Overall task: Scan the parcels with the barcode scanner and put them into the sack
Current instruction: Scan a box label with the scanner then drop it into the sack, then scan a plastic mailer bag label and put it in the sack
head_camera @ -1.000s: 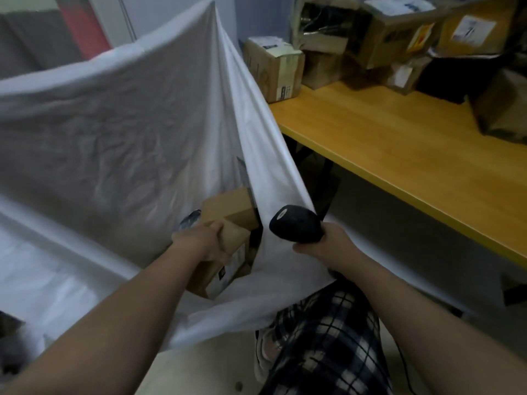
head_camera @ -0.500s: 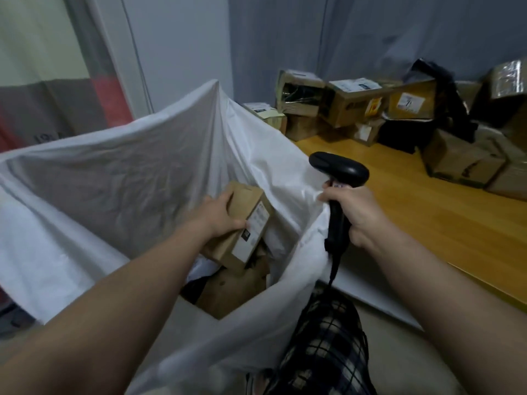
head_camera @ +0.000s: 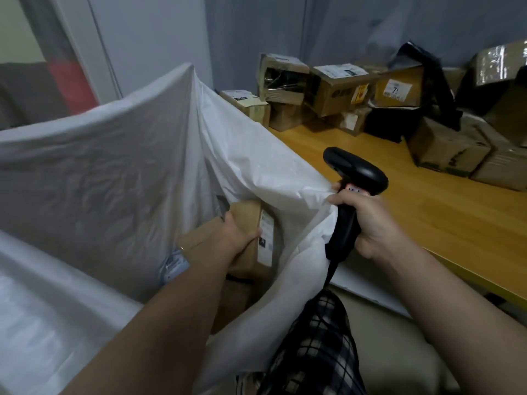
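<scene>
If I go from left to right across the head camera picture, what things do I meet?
white sack → left hand gripping a parcel inside the sack → right hand holding the barcode scanner → cardboard boxes at the far right.

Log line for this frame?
left hand: holds box inside sack | right hand: grips scanner at sack rim | parcels on table

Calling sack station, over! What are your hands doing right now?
Left hand grips a box inside the mouth of the sack. Right hand holds the scanner, pinching the sack's edge open. More boxes underneath; nothing blocks the drop.
</scene>
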